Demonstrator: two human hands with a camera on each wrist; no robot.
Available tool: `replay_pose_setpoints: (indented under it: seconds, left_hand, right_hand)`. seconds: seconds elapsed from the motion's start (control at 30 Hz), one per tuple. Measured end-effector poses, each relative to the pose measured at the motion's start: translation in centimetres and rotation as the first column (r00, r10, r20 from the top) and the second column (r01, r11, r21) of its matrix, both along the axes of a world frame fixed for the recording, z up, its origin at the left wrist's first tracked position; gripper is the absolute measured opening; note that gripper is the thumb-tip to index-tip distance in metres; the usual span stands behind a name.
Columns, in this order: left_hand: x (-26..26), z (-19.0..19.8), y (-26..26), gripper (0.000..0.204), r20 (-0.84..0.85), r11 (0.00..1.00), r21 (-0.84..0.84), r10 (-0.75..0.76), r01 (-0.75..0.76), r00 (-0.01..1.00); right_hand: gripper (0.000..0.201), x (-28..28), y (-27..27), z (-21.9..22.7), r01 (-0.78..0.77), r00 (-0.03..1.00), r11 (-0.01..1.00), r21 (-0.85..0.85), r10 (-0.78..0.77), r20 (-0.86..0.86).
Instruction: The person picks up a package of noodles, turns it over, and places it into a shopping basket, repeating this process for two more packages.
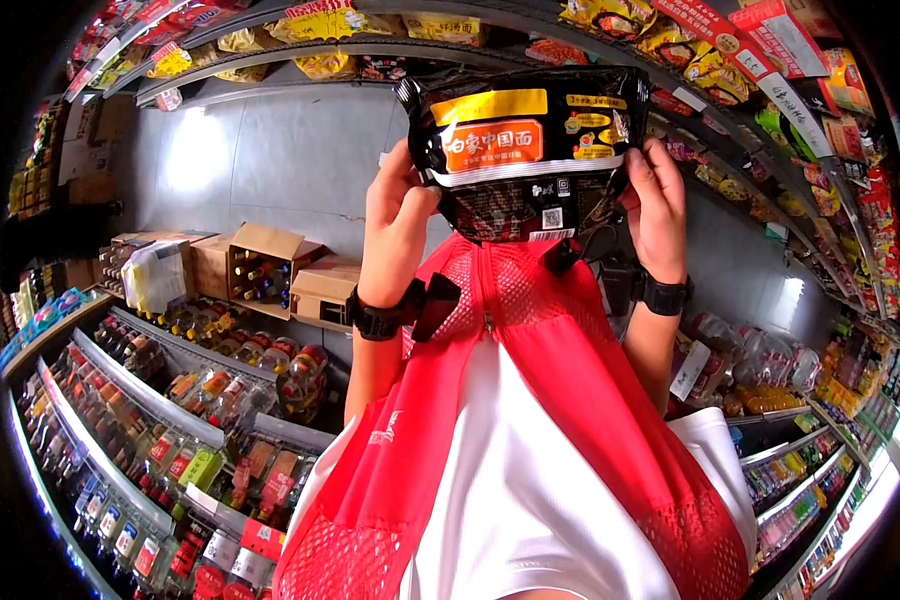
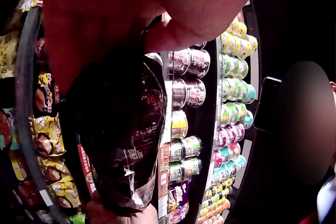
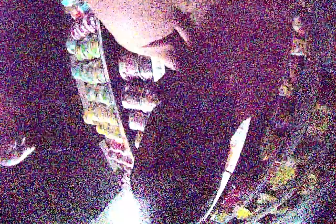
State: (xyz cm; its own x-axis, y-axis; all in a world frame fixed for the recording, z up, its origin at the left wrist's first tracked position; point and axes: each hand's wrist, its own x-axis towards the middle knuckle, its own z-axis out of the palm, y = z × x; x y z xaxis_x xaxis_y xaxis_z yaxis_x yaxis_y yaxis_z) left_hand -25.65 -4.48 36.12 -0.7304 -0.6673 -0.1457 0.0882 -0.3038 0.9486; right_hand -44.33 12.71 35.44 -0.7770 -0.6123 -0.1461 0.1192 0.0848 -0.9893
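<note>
Both hands hold up a shiny black instant noodle packet [image 1: 530,196] in front of the chest, its printed face with an orange label and yellow band turned to the head view. My left hand [image 1: 398,225] grips its left edge, thumb in front. At the opposite edge, my right hand [image 1: 658,215] pinches the wrapper. In the left wrist view the noodle packet [image 2: 139,150] hangs dark below the left hand [image 2: 157,8], with part of the right hand [image 2: 123,212] at its far end. The right wrist view is grainy; the right hand [image 3: 142,14] fills its top.
Noodle bags [image 1: 715,75] line the shelves ahead and to the right. Cardboard boxes [image 1: 260,265] with bottles stand on the floor at left, near racks of bottles [image 1: 210,390]. Cup noodles [image 2: 231,103] fill shelves in the left wrist view. Large bottles [image 1: 770,355] lie at right.
</note>
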Motion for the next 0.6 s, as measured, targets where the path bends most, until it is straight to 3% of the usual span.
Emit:
replay_pose_setpoints:
  seconds: [0.1,0.3,0.4,0.6]
  left_hand:
    - [0.1,-0.3,-0.2,0.05,-0.015,0.999,0.019,-0.029,0.029,0.999]
    - [-0.1,-0.1,-0.1,0.049,-0.025,1.0,-0.003,-0.012,0.012,1.0]
    - [0.3,0.2,-0.4,0.05,-0.014,0.995,0.022,-0.093,0.093,0.996]
    - [0.4,-0.2,-0.7,0.051,0.016,0.986,0.059,-0.154,0.153,0.988]
  right_hand:
    - [0.023,0.5,-0.7,0.7,0.023,0.998,0.992,-0.126,-0.014,0.067]
    - [0.026,0.0,0.0,-0.8,0.03,0.999,0.996,-0.089,-0.026,0.04]
    - [0.026,0.2,-0.1,-0.8,0.052,0.994,0.99,-0.129,-0.039,0.105]
    - [0.03,0.5,-0.1,-0.8,0.12,0.989,0.992,-0.051,-0.115,0.089]
